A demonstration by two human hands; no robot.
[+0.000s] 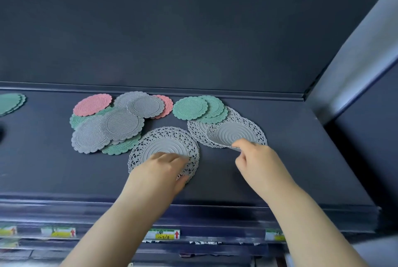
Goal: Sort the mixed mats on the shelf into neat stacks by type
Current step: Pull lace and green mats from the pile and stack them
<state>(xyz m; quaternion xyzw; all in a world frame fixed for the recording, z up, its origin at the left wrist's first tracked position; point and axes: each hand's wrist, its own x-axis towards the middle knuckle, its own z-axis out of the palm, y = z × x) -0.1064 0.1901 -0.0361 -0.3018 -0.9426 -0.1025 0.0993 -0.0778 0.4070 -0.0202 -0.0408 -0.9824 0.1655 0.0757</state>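
Right hand [257,159] pinches a lace mat [233,133], which likely goes next onto the stack [165,143] under the flat left hand [160,169].

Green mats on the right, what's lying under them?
The green mats overlap the far rim of the gray lace mats, whose top one the right hand pinches. The shelf carries the rest. Anything else beneath them is covered.

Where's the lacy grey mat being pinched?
In the head view the pinched mat sits right of centre on the shelf, held by the right hand, atop another lace mat, in front of the green mats.
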